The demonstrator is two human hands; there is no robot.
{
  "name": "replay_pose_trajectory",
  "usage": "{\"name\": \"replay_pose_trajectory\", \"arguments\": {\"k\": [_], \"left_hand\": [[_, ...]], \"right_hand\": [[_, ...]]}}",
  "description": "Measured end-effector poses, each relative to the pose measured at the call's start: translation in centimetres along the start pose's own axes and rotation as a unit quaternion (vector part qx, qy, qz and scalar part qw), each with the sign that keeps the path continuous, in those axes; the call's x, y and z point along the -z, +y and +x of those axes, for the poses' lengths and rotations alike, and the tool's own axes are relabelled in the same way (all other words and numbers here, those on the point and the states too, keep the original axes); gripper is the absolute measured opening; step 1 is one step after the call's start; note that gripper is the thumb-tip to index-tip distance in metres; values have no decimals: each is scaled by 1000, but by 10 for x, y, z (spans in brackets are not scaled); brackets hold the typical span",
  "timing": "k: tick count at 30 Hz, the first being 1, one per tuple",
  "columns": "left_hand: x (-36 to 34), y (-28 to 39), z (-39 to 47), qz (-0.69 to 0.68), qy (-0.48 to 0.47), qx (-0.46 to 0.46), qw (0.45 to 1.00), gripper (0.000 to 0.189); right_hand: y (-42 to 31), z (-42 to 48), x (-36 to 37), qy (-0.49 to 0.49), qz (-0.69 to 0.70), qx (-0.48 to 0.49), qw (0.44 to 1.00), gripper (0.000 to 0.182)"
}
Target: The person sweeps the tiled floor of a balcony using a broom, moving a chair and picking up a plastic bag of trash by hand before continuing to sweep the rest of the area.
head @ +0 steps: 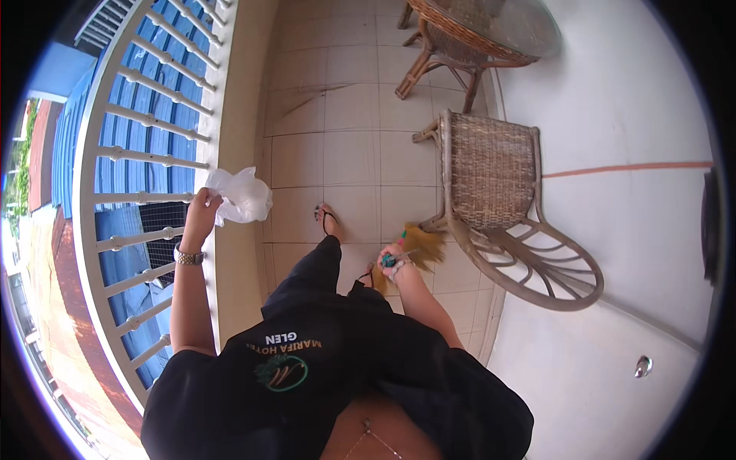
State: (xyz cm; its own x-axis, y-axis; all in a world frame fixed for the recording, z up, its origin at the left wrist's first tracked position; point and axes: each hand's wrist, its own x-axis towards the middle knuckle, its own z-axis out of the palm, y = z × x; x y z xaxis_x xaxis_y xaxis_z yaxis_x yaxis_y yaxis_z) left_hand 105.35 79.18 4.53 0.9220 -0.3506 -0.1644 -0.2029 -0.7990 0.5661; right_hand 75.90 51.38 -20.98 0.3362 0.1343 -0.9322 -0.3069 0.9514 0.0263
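Observation:
My left hand [202,214], with a metal watch above it at the wrist, grips the gathered top of a white plastic bag [244,197] beside the balcony railing. The bag bulges, and its contents cannot be made out. Low in front of my body, my right hand [392,262] is closed around the handle of a soft broom [424,248]. The broom's yellow bristles fan out over the floor tiles, close to a leg of the wicker chair. Part of the bristles is hidden behind my hand and forearm.
A wicker chair [491,169] stands at the right by the white wall [609,109]. Beyond it is a glass-topped rattan table [480,29]. A white balustrade [86,172] on a low ledge [236,115] runs along the left. My sandalled feet are on the tiled floor [351,158].

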Motion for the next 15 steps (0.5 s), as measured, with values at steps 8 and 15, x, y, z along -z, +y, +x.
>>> {"name": "replay_pose_trajectory", "arguments": {"k": [8, 15], "left_hand": [[103, -71, 23, 225, 297, 70, 925, 23], [181, -83, 24, 297, 527, 121, 787, 29]], "right_hand": [[-153, 58, -254, -237, 67, -68, 967, 10], [-94, -51, -277, -63, -466, 59, 880, 26]]}}
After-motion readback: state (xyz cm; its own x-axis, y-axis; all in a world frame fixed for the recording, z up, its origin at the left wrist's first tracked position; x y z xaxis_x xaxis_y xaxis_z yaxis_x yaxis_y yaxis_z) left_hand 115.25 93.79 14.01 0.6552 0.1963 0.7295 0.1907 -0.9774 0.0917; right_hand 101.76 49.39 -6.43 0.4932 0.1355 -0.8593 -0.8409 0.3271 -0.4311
